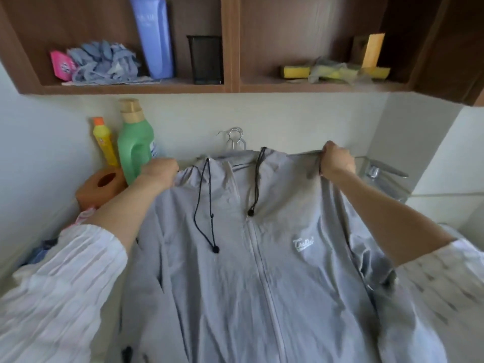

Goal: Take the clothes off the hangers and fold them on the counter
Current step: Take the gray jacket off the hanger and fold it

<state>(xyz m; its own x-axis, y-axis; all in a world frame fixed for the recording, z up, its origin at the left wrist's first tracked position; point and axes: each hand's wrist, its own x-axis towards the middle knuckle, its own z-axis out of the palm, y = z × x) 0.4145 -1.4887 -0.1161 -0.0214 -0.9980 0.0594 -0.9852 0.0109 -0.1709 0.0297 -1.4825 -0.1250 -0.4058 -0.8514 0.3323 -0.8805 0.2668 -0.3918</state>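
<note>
Grey jacket point(262, 258) was held spread, front up, over the counter, shoulders pinched by left hand point(159, 171) and right hand point(336, 162). Risk: cords point(207, 205) could get trapped in a fold; bottles point(135, 150) knocked by the left elbow.

Under the spread pale grey zip-up hooded jacket point(262, 271), most of the counter hidden. Behind its collar, only the hooks of the silver wire hangers point(234, 138) showing. Lower hem cut off by the bottom edge. White chest logo point(303, 243) too small to read. Fingertips of both hands buried in fabric.
</note>
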